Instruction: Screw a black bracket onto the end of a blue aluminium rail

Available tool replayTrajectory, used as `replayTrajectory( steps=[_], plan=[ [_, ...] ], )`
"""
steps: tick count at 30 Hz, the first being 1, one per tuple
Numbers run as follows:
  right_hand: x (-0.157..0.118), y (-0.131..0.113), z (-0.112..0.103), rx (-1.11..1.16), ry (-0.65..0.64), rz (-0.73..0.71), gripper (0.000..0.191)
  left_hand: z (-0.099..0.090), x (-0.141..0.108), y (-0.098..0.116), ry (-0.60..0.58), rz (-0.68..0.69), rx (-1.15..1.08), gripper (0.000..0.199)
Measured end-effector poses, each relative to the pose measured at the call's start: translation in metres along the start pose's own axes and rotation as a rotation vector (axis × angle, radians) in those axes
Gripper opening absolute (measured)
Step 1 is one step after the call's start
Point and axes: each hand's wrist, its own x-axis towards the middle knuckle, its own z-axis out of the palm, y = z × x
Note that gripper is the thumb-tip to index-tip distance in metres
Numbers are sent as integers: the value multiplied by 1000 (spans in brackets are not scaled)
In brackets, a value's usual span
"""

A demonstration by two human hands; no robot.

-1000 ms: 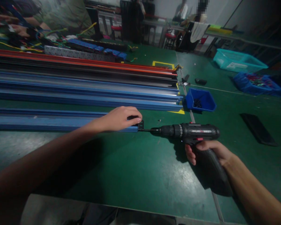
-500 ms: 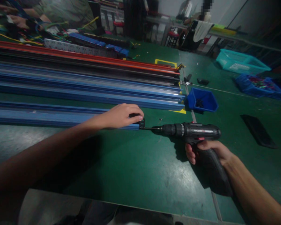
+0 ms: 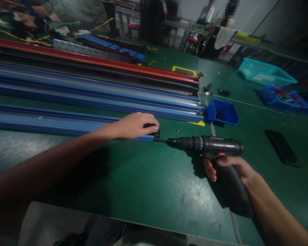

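My right hand [image 3: 237, 167] is wrapped round the grip of a black cordless drill [image 3: 215, 145], with a finger at its red trigger. The drill lies level and points left, a small light showing under its chuck. Its long bit [image 3: 165, 140] meets a small black end bracket [image 3: 156, 134] at the right end of a blue metal rail [image 3: 53, 123]. My left hand [image 3: 138, 125] rests over that rail end, closed, with thumb and fingertips on the bracket. The palm side of this hand is hidden, as is the screw head, if any, at the bit's tip.
Several blue, black and red rails [image 3: 97, 89] lie side by side behind. A blue bin [image 3: 229, 114] of small dark parts stands at their right end, near a black flat piece [image 3: 283, 148]. Teal basket [image 3: 268, 73] is farther back. A person's hands [image 3: 28, 19] work among wires at upper left.
The drill's small light is now lit. Both hands, the drill and the rail keep their places relative to each other; the view has shifted slightly.
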Motion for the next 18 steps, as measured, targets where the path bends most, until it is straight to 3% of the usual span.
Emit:
replayTrajectory(
  steps=[18],
  plan=[
    [1, -2, 4, -16, 6, 18, 32, 0, -1, -1, 4, 6, -2, 37]
  ],
)
